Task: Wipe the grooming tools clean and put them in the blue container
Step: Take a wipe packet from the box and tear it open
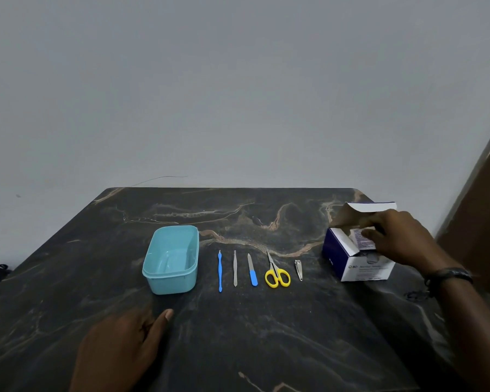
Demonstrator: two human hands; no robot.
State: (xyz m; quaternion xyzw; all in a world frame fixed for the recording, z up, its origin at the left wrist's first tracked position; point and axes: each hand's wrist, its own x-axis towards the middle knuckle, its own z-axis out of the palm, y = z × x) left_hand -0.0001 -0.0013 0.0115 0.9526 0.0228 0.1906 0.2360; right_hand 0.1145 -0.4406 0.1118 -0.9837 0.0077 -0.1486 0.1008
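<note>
Right grip [391, 239] pinches a packet [364, 241] inside the open wipe box [357, 264] at the counter's [266, 335] right edge. Left grip [122, 343] rests flat, fingers relaxed. Blue container [169, 281] stands empty; beside it lie cuticle pusher [220, 271], tweezers [235, 268], nail file [252, 270], scissors [276, 271], nail clipper [299, 270].
</note>
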